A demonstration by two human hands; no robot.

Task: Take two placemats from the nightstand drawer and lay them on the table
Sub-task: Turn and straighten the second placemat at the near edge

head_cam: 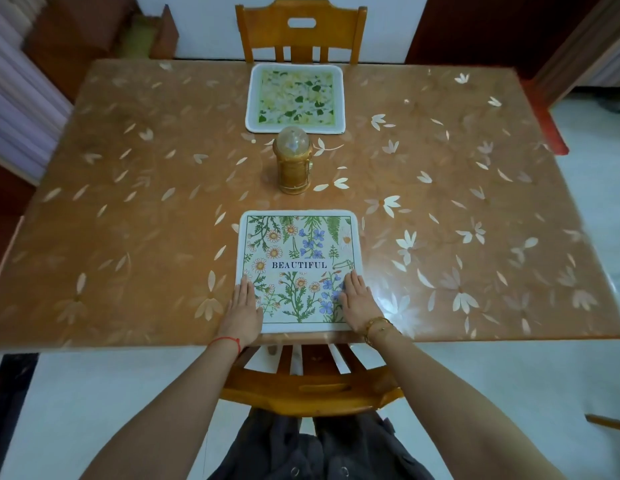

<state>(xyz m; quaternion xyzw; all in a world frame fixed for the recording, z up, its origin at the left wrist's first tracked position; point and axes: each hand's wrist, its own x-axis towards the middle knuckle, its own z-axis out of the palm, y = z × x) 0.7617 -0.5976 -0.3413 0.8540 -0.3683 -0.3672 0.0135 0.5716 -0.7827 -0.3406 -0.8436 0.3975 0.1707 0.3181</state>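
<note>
Table (128, 202); near placemat (298, 271); lantern (294, 164); far placemat (296, 97).

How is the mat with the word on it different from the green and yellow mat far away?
The white-bordered placemat printed BEAUTIFUL shows drawn daisies and blue flowers; the green-and-yellow leafy placemat has no word visible. The first lies at the near table edge under both flat hands, left hand and right hand; the other lies untouched by the far chair. Both are rounded rectangles, flat.

Bare forearms, no sleeves, thin red string bracelet (229, 341) was on left wrist, gold chain bracelet (377, 326) on right wrist, dark grey buttoned garment (322, 448) below.
</note>
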